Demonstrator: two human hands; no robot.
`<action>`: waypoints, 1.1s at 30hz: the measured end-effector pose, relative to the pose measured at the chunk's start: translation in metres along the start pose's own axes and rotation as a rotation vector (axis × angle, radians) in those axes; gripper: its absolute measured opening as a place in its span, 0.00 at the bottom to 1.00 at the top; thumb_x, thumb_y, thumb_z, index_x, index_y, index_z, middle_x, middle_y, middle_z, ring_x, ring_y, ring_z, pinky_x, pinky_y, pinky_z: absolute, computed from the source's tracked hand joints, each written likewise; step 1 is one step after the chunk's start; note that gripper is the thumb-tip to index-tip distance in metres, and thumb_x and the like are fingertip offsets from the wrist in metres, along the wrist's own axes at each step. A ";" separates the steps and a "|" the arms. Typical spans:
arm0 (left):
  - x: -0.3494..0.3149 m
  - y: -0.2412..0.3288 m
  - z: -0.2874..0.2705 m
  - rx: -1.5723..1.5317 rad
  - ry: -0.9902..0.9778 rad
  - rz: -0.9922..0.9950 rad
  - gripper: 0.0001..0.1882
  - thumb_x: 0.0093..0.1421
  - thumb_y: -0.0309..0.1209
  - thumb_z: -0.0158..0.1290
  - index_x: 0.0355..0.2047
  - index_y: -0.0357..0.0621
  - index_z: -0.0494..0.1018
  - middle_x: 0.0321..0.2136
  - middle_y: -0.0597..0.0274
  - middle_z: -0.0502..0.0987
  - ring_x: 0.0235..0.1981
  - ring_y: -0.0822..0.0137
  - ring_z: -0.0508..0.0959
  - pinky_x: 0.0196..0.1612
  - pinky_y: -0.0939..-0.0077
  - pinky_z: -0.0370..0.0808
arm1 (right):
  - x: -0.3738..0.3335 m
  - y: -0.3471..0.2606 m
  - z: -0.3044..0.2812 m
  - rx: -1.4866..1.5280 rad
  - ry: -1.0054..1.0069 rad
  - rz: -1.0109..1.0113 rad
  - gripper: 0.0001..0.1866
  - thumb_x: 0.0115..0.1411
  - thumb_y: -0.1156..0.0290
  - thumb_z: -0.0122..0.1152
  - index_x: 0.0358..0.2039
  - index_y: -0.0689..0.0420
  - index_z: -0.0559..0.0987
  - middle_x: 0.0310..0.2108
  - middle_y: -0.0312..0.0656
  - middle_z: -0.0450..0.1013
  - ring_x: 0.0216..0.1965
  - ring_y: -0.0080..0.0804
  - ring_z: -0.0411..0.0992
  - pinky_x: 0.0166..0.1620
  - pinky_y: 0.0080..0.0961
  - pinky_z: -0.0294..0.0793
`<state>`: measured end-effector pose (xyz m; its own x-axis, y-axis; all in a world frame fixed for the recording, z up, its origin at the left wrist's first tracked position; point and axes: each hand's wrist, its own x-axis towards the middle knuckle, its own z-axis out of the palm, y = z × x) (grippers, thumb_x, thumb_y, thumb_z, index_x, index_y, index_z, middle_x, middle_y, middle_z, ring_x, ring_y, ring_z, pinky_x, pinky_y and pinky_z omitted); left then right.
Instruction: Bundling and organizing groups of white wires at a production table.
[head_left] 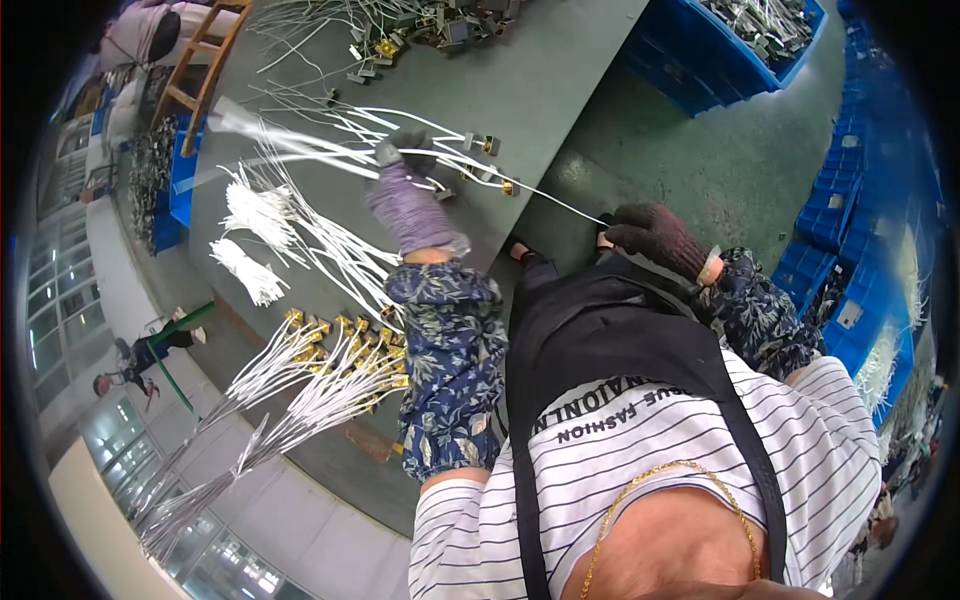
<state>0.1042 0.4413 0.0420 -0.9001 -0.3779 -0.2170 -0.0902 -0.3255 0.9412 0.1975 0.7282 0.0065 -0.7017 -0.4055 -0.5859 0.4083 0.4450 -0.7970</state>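
Observation:
In a purple-grey glove, my left hand (408,198) is closed around several white cables (375,150) above the table (520,90). Small metal connectors with gold-coloured parts (487,145) sit at the cables' right ends, near the table edge. One thin white cable (560,204) stretches off the table toward my right hand (655,238). That hand wears a dark brown glove, and its curled fingers pinch the cable's end in front of my black apron (625,320). The very tip is hidden by the fingers.
Tied bundles of white cables with gold-coloured ends (345,375) lie left of my left arm, beside bunched white strips (260,215). Loose connectors (440,25) are piled at the far side. Blue crates (690,60) stand right; a wooden frame (190,85) and another person (150,355) are left.

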 end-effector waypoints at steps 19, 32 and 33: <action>0.043 -0.024 -0.067 -0.590 -0.353 -0.383 0.14 0.65 0.40 0.46 0.29 0.44 0.69 0.13 0.73 0.51 0.10 0.78 0.49 0.14 0.80 0.50 | 0.221 -0.154 -0.037 -0.677 0.643 -0.577 0.27 0.47 0.59 0.68 0.48 0.53 0.72 0.44 0.47 0.70 0.43 0.43 0.72 0.44 0.35 0.72; 0.014 -0.054 0.038 -0.291 -0.261 -0.341 0.22 0.63 0.44 0.49 0.43 0.35 0.67 0.40 0.44 0.74 0.36 0.53 0.76 0.41 0.60 0.76 | -0.033 0.023 0.017 0.585 0.135 -0.007 0.11 0.52 0.71 0.61 0.35 0.59 0.75 0.24 0.32 0.70 0.23 0.19 0.65 0.24 0.21 0.66; 0.022 -0.060 0.035 -0.257 -0.258 -0.346 0.21 0.63 0.44 0.49 0.41 0.35 0.68 0.37 0.47 0.74 0.32 0.55 0.76 0.38 0.61 0.77 | -0.052 0.060 0.014 0.516 0.201 0.179 0.10 0.52 0.71 0.61 0.35 0.60 0.75 0.24 0.33 0.70 0.23 0.20 0.66 0.25 0.22 0.66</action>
<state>0.0751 0.4828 -0.0105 -0.9149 0.0056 -0.4037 -0.3233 -0.6090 0.7243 0.2664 0.7644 -0.0128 -0.6721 -0.1774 -0.7189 0.7272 0.0251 -0.6860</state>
